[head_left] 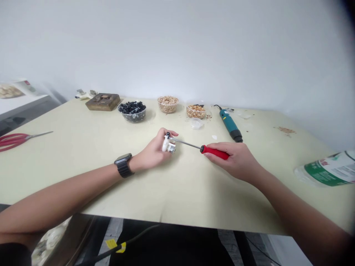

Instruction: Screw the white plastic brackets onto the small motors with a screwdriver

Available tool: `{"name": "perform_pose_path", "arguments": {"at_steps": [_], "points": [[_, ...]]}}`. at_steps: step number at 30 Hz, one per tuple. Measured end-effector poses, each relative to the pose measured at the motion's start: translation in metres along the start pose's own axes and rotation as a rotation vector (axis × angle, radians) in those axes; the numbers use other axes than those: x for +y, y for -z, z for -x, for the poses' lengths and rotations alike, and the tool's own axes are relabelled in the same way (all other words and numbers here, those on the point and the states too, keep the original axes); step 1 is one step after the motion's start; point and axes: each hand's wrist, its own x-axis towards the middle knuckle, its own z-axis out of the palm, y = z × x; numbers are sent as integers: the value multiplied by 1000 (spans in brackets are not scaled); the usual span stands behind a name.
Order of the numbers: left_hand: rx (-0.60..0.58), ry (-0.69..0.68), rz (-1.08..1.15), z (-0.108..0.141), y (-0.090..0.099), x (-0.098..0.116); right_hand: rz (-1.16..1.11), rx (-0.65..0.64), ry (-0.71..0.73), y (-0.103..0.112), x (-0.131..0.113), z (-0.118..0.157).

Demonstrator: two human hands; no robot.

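My left hand (152,152) grips a small white plastic part with a metal fitting (168,144), resting on the pale green tabletop (138,192). My right hand (235,160) is wrapped around the red handle of a screwdriver (214,152). The screwdriver's thin steel shaft runs left, and its tip meets the top of the white part near my left fingers. My left fingers hide part of that white piece, so its full shape is hidden.
Along the far edge stand a wooden box (102,102), a bowl of dark pieces (132,111), and two bowls of granular tan material (168,104). A teal power tool (230,125) lies with its cord nearby. Red-handled scissors (16,141) lie left; a plastic bottle (327,169) lies right.
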Motion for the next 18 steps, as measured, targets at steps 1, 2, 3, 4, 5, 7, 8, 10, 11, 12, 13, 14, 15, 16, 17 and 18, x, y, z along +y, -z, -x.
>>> {"name": "perform_pose_path", "arguments": {"at_steps": [1,2,3,4,5,7,8,10,11,12,13,14,15,16,17,18], "points": [[-2,-14,-19,0,0,0,-5,-8,-6,0,0,0],[-2,-31,-37,0,1,0,-9,-16,-13,0,0,0],[-1,-47,-53,0,1,-1,-12,-22,-18,1,1,1],[2,-59,-69,-1,1,-1,-12,-25,-21,1,1,1],[6,-67,-83,-1,1,-1,-13,-24,-24,1,2,2],[15,-77,-111,-1,1,-2,-14,-26,-28,1,3,2],[19,-81,-122,-2,1,-2,-16,-29,-30,0,4,3],[20,-86,-125,-2,1,-2,-18,-35,-31,0,5,2],[16,-86,-119,-2,1,-2,-15,-37,-28,0,5,2],[8,-83,-109,-2,1,-2,-12,-37,-25,0,5,2],[0,-81,-94,-2,1,-2,-11,-34,-23,0,4,2],[-10,-78,-68,-2,1,-2,-9,-30,-21,0,3,2],[-20,-75,-32,-2,0,-1,-5,-25,-19,-1,2,2],[-28,-73,10,-2,0,-1,3,-24,-18,-1,1,2],[-32,-71,53,-2,0,-1,12,-23,-19,-1,-1,2],[-30,-68,91,-2,-1,0,24,-19,-26,-1,-2,3]]}}
